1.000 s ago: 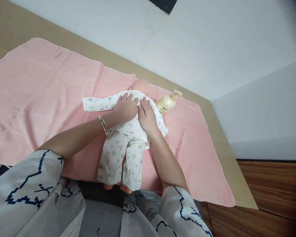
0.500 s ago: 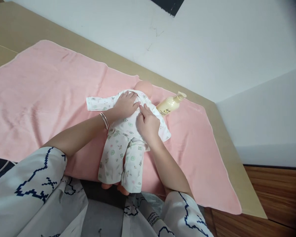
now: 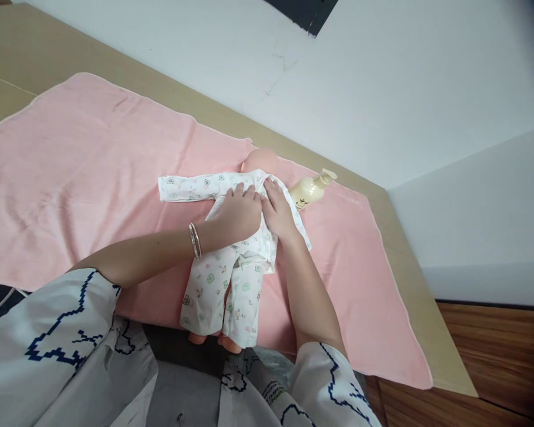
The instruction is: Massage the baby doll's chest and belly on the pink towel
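A doll (image 3: 261, 159) lies on its back, dressed in a white printed shirt (image 3: 191, 187) and matching trousers (image 3: 244, 302). My left hand (image 3: 240, 214), with two bangles at the wrist, rests on the middle of the shirt front. Its fingers are bent down into the cloth and the thumb is hidden beneath. Just to the right, my right hand (image 3: 279, 212) lies on the chest near the collar, fingers stretched out flat over the fabric. The doll's bare feet (image 3: 229, 344) stick out below the trouser legs. Both hands cover much of the shirt's front.
A pale yellow pump bottle (image 3: 310, 190) lies tilted beside the doll's shoulder. Under everything is a pink blanket (image 3: 93, 154) spread on a tan table (image 3: 409, 261). A white wall (image 3: 360, 95) rises behind the table, and wooden boards (image 3: 498, 350) show at the lower right.
My left hand has slid down and right across the shirt, its fingers now bent. My right hand has moved up toward the collar, its fingers now straightened out.
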Available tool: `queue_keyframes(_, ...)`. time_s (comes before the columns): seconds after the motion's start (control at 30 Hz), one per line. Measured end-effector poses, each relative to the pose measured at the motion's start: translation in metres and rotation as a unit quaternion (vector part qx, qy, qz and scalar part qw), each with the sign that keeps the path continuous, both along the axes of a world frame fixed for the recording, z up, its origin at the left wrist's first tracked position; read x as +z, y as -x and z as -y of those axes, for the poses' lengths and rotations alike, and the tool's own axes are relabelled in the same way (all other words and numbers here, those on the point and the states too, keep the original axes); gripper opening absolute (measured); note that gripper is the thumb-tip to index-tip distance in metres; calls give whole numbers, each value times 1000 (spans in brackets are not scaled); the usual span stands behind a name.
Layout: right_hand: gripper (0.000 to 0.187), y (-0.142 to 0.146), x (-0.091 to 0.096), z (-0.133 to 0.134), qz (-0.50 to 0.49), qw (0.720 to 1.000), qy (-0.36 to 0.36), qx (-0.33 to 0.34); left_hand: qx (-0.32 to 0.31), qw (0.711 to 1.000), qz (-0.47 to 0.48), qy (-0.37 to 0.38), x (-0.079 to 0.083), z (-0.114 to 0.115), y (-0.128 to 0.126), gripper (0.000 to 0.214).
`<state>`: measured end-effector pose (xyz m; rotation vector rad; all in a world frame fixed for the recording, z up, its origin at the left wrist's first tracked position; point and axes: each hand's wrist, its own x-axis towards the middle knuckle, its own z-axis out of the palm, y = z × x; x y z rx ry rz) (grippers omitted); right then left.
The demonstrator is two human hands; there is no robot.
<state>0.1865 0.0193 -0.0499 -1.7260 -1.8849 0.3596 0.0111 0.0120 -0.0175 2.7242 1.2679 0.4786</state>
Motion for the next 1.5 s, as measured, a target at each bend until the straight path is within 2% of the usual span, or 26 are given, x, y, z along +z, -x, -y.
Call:
queue_keyframes(0.1, 68, -15, 3, -4, -20, 999, 16, 24, -51, 998, 24, -25, 2, -1, 3, 41)
queue_keyframes(0.2, 68, -12, 6, -4, -1, 1000, 10, 24, -19, 997, 72, -10, -5, -15, 4, 42)
queue_keyframes(0.3, 64, 15, 11, 10, 46, 999, -10, -18, 37, 994, 100, 26, -15, -33, 6, 48)
queue_keyframes(0.4, 59, 50, 18, 32, 102, 992, -24, -65, 45, 993, 103, 44, -20, -42, 8, 56)
queue_keyframes(0.5, 57, 66, 22, 45, 136, 986, -29, -88, 51, 994, 97, 19, -17, -40, 8, 53)
queue_keyframes(0.6, 56, 54, 22, 36, 114, 990, -21, -82, 53, 997, 58, -5, -11, -30, 4, 45)
queue_keyframes(0.77, 61, 24, 13, 9, 64, 998, -4, -27, 13, 998, 21, -61, -7, -17, 1, 42)
queue_keyframes(0.93, 60, 39, 17, 21, 69, 995, 7, -68, 43, 997, 54, -34, -14, -32, 4, 47)
queue_keyframes(1.1, 56, 56, 33, 41, 105, 993, 31, -33, 54, 996, 76, 15, -17, -50, 8, 50)
queue_keyframes(1.2, 58, 48, 30, 32, 78, 995, 44, -40, 59, 996, 66, -1, -14, -47, 6, 49)
queue_keyframes(1.37, 66, 23, 12, 5, 34, 999, 16, -26, 27, 998, 39, -33, -9, -33, 1, 44)
queue_keyframes(1.5, 66, 25, 10, 6, 56, 998, -1, -39, 33, 996, 51, -65, -14, -31, 0, 42)
